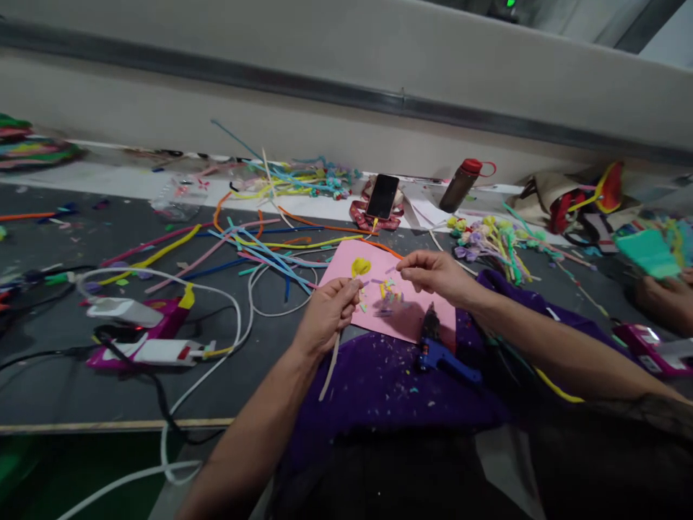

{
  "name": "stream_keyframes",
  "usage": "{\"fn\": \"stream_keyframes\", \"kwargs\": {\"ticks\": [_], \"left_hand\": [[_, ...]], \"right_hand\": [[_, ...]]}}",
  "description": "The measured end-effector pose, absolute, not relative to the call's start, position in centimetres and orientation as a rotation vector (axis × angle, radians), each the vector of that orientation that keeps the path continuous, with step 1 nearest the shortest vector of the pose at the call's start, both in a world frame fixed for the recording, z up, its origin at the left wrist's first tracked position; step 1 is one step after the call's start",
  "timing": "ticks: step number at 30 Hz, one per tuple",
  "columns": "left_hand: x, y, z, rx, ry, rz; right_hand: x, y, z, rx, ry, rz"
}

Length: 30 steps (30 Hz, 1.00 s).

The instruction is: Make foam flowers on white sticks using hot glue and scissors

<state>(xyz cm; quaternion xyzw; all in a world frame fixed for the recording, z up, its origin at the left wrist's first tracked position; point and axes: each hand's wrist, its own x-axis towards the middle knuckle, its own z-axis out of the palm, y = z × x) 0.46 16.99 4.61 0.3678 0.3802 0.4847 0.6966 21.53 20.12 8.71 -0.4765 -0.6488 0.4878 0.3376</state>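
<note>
My left hand pinches a pale stick topped with a small yellow flower-like piece, over a pink sheet. My right hand hovers over the same sheet with thumb and fingers pinched together; whether it holds a tiny piece I cannot tell. Small coloured scraps lie on the sheet between my hands. A blue glue gun rests on purple cloth at the sheet's near edge.
Several coloured pipe cleaners sprawl across the dark table. A power strip with white cables lies at left. A phone on a stand, a bottle and finished flowers sit behind. Another person's hand is at right.
</note>
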Motion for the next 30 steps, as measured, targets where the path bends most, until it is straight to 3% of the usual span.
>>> {"fn": "stream_keyframes", "kwargs": {"ticks": [7,14,21,24,30], "left_hand": [[0.7,16.8,4.4,0.857,0.853,1.035],[0.5,17.1,4.7,0.834,0.925,1.07],[0.6,17.2,4.6,0.837,0.938,1.078],[0.6,17.1,4.6,0.84,0.925,1.07],[0.5,17.0,4.7,0.821,0.911,1.065]], "right_hand": [[26.2,21.4,5.9,-1.392,-2.111,0.982],[24.2,22.6,5.2,-1.27,-2.34,0.811],[20.7,23.5,4.6,-1.088,-3.004,0.007],[20.0,24.0,4.4,-1.041,-3.065,-0.022],[20.4,24.1,5.5,-1.059,-2.887,0.218]]}}
